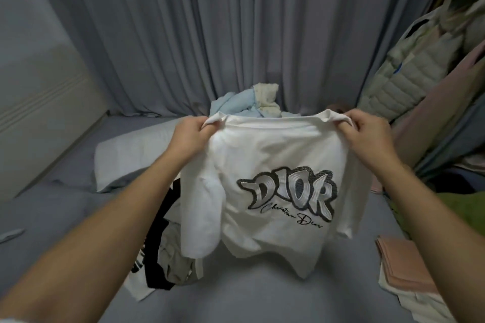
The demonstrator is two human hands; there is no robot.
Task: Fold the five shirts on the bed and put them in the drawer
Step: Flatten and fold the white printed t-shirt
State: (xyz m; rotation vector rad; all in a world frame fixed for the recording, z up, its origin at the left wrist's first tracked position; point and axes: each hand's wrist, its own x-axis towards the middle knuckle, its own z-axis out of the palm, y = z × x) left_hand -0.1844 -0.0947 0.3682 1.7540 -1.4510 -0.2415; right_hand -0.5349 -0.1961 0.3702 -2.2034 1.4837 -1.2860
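Two bare forearms enter from the bottom of the frame, one from the lower left corner, the other from the right edge; no sleeve covers either up to the frame edge; the left hand sits left of centre, the right hand right of centre; neither wears a glove; no ring shows on the visible fingers, and no watch or band shows at either wrist; the knuckles and backs of both hands face the camera; a sliver of pale fabric sits at the very bottom left corner, too small to identify.
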